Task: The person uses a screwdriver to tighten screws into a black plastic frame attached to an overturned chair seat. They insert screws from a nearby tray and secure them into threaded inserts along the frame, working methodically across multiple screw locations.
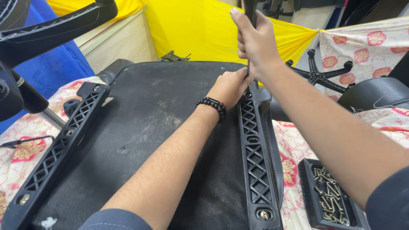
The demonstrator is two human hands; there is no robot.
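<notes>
An upturned black chair seat (157,115) lies before me with a black lattice armrest bracket along each side. My right hand (254,42) is shut on the dark handle of an upright screwdriver (249,10), whose tip stands at the far end of the right bracket (255,157). My left hand (230,87), with a black bead bracelet at the wrist, rests on the seat and pinches at the tool's tip; what it holds there is hidden. A screw head shows at the right bracket's near end. The left bracket (55,153) has bolts at both ends.
A black tray (309,191) of several brass-coloured screws sits at lower right on a floral cloth. A black chair star base (319,76) lies beyond, by a yellow cloth. Another chair's frame (47,25) overhangs the upper left. A wooden cabinet stands behind.
</notes>
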